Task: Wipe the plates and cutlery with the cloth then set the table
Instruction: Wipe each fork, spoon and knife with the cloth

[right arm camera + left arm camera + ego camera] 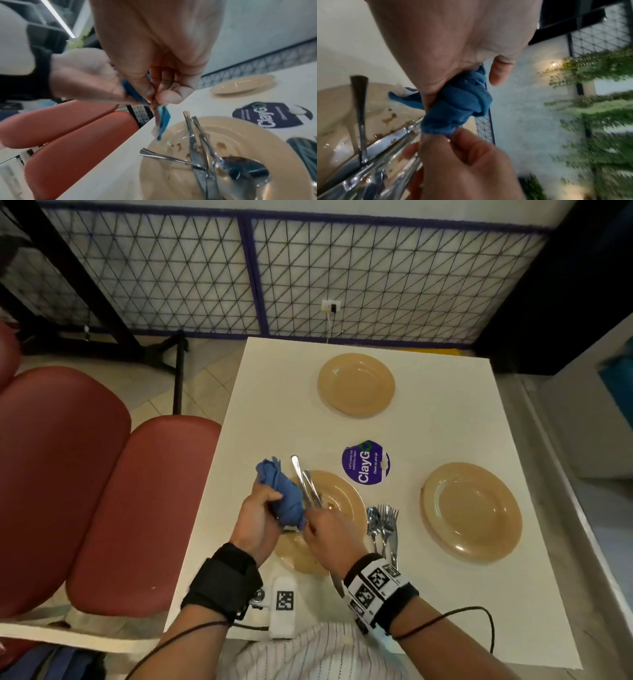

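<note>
Right now the white table [445, 542] takes up most of the scene, with two red seat cushions [102, 491] just beside its left edge and a mesh partition [376, 278] behind its far end. Three tan plates sit on it: a far plate [356, 385], a right-hand plate [472, 511], and a near plate [337, 498] directly under the hands. That near one is soiled — brown specks dot its bowl, and several pieces of used cutlery [202, 152] lie crossed in it, a spoon among them. Between the plates a round purple sticker [365, 463] reading "ClayGo" is stuck to the tabletop. A small bunch of forks and a spoon [383, 525] lies on the table between the near plate and the right-hand one.

Over the near plate's left side the left hand [255, 518] has its fingers curled tightly round a bunched blue cloth [281, 494], a loose corner dangling below. The right hand [330, 534] meets it — thumb and fingertips pinched narrow on something slim wrapped in the cloth's lower end; it looks like a cutlery handle, though I cannot tell which piece. Both wrists wear black straps, the right one carrying printed marker tags [375, 583].
</note>
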